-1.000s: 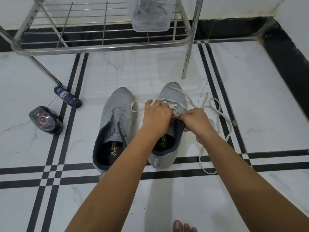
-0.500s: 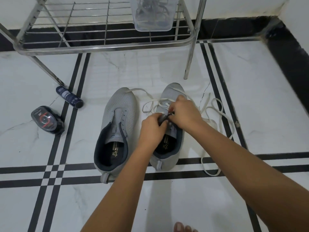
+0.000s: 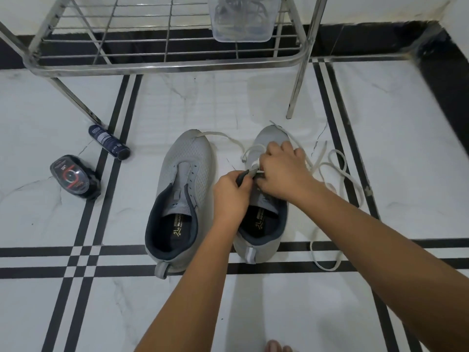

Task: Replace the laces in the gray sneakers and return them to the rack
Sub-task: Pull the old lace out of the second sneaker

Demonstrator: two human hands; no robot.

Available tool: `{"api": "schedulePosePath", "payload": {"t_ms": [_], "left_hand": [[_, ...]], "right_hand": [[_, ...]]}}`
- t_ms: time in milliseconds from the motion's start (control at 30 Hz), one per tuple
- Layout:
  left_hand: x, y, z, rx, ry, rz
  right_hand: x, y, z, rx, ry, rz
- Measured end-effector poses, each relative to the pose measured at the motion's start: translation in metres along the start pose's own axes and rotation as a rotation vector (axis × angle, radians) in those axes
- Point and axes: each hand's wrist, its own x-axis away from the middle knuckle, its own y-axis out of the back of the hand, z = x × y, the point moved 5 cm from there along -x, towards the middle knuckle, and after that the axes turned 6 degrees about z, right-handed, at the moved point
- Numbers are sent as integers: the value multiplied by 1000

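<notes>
Two gray sneakers with dark blue lining stand side by side on the tiled floor, toes toward the rack. The left sneaker [image 3: 184, 189] has bare eyelets and no lace. Over the right sneaker [image 3: 262, 232] my left hand [image 3: 232, 196] grips the dark edge of its tongue. My right hand [image 3: 283, 171] pinches the white lace [image 3: 335, 171] at the eyelets. The lace loops loosely across both toes and trails over the floor to the right. The eyelets of the right sneaker are hidden under my hands.
The steel shoe rack [image 3: 162, 64] stands just beyond the sneakers, its right leg [image 3: 297, 92] near the right toe. A clear plastic box [image 3: 241, 19] of dark laces sits on its shelf. A dark spray can [image 3: 109, 143] and a polish sponge [image 3: 73, 176] lie at the left.
My right hand has moved forward over the right sneaker's eyelets, and my left hand has drawn back to the tongue. The lace has shifted, one loop now lying on the left sneaker's toe.
</notes>
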Motion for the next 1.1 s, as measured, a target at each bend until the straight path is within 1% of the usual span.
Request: {"api": "schedulePosePath", "payload": {"t_ms": [67, 100, 133, 167, 200, 233, 300, 333, 367, 400, 433, 467, 500, 533, 567, 600, 633, 700, 767, 833, 933, 1067, 1100], "left_hand": [[-1, 1, -1, 6, -15, 8], [-2, 0, -1, 1, -15, 9], [-3, 0, -1, -1, -10, 9], [-4, 0, -2, 10, -1, 8], [-6, 0, -2, 30, 10, 14], [-8, 1, -1, 46, 19, 25], [-11, 2, 0, 55, 24, 37], [-11, 3, 1, 59, 21, 39], [-11, 3, 2, 62, 22, 38], [-12, 5, 3, 61, 24, 35], [-12, 6, 4, 56, 29, 31], [-11, 6, 4, 51, 32, 29], [-11, 5, 3, 43, 28, 36], [-10, 4, 0, 26, 17, 43], [-9, 3, -1, 5, 5, 49], [-9, 2, -3, -6, -3, 50], [-8, 2, -4, -7, -8, 50], [-8, 2, -5, -5, -16, 56], [-8, 1, -5, -3, -5, 61], [-9, 1, -4, 8, 3, 65], [-9, 0, -2, 52, 15, 68], [-8, 0, -2, 66, 8, 68], [-9, -1, -1, 67, 9, 69]], "right_hand": [[-3, -2, 1, 145, 48, -9], [-4, 0, 0, 154, 44, -3], [-3, 3, -3, 126, 27, -2], [-2, 6, -8, 45, 2, -35], [1, 10, -15, -119, -25, -109], [4, 11, -25, -380, -75, -168], [14, 8, -35, -1036, -133, -148], [19, 8, -40, -1255, -136, -168], [24, 9, -47, -1337, -153, -206], [26, 12, -54, -1331, -175, -256], [27, 16, -57, -1261, -190, -283], [26, 18, -59, -1131, -188, -279], [23, 18, -56, -951, -162, -210], [20, 15, -50, -729, -126, -112], [17, 11, -44, -480, -97, -51], [14, 9, -40, -284, -67, -43], [12, 11, -36, -167, -47, -75], [13, 18, -24, -17, 21, -134], [12, 13, -10, 127, 82, -121], [9, 6, 2, 194, 89, -111], [2, 5, -3, 200, -8, -66], [-2, -3, -8, 91, 2, 56], [-2, -2, -7, 0, 4, 60]]}}
